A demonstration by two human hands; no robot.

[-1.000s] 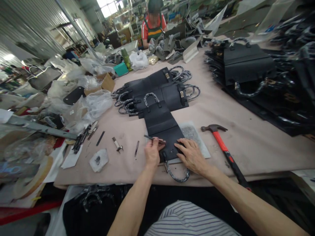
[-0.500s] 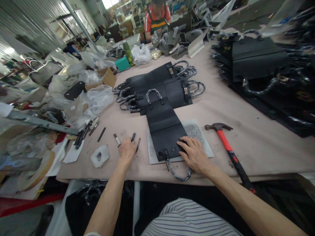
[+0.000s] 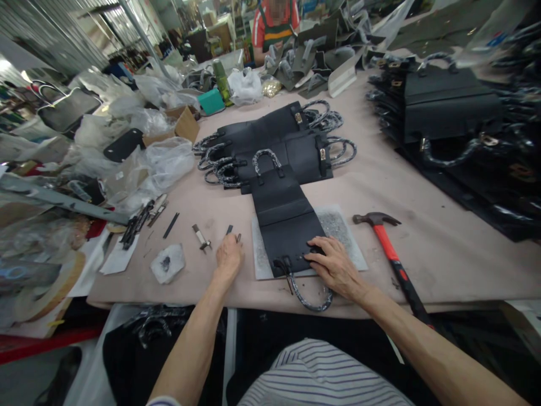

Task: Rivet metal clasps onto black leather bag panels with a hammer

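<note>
A black bag panel lies on the table, with a plastic-wrapped handle at each end and small holes near its front end. Its lower half rests over a speckled pale slab. My right hand lies on the panel's front right corner, fingers slightly apart, holding nothing visible. To the left, my left hand is curled down over a thin dark metal punch; only the punch's far end shows, and my fingertips are partly hidden. Beside it a flat dark strip pokes out past the knuckles.
A claw hammer lies right of the slab. Left are a small metal tool, a whitish block and several dark tools. Bag panels lie behind; more are stacked right. A person sits across the table.
My left hand has moved right, away from the small metal tool and onto the punch. My right hand stays on the panel. The view has shifted slightly.
</note>
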